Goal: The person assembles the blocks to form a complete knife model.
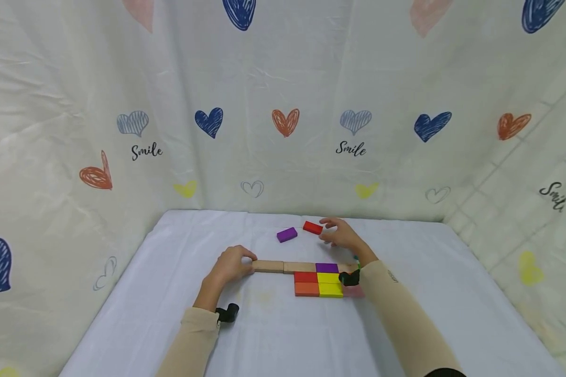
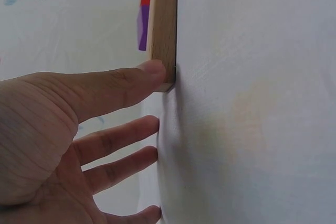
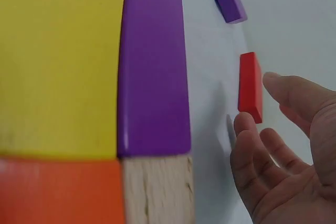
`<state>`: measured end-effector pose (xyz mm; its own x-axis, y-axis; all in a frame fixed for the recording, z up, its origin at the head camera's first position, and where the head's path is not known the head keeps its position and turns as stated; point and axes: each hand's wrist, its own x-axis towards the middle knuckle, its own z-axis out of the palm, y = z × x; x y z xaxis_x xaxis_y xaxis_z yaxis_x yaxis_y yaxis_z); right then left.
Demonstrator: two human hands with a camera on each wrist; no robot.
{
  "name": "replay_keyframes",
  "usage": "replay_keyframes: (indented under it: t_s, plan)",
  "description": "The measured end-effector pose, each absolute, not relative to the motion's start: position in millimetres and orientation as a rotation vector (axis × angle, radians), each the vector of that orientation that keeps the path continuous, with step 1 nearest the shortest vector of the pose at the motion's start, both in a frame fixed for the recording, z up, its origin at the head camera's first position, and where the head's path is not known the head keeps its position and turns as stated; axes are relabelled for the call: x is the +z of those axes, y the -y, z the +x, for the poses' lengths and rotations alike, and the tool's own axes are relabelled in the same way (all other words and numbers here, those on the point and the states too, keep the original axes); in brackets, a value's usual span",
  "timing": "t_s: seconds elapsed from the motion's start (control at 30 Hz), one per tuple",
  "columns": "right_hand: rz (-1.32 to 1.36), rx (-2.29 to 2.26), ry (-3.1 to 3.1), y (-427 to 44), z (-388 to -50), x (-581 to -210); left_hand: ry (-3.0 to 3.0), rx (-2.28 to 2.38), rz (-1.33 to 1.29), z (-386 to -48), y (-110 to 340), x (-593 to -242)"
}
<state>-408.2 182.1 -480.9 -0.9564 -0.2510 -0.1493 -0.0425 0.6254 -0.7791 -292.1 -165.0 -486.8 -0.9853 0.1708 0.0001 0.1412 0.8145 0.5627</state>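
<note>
My left hand (image 1: 229, 263) is at the left end of a row of plain wooden blocks. It pinches the end block (image 2: 165, 30): the thumb lies on the near face, and the index finger is hidden. Its other fingers touch the tablecloth. Beyond the row, my right hand (image 1: 343, 235) reaches to a loose red block (image 1: 313, 228), thumb and fingers spread apart near it. A loose purple block (image 1: 287, 234) lies left of the red one. In the right wrist view, the right fingertips come close to the red block (image 3: 250, 87); contact cannot be made out.
A purple block (image 1: 327, 267) sits in the wooden row. Against its near side lie flat red (image 1: 305, 277), orange (image 1: 306, 289) and yellow blocks (image 1: 330, 290), plus a pink one (image 1: 353, 291) partly under the right wrist. A heart-printed curtain (image 1: 283, 167) stands behind the white table.
</note>
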Motion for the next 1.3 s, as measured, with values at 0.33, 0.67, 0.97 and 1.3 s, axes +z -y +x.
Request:
replay_keyframes:
  t_s: [0.33,0.67,0.97,1.3]
  plan:
    - [-0.185,-1.204,-2.616,-172,-414,-489,-2.937,0.913,0.257,-291,162,-489]
    - [-0.175,-1.138,-2.676,-167,-417,-489,-2.939,0.907,0.259,-292,161,-488]
    - [-0.274,-1.089,-2.661,-173,-410,-476,-2.946,0.899,0.254,-289,162,-485]
    - [-0.426,-1.152,-2.592,-185,-387,-457,-2.951,0.896,0.235,-290,164,-485]
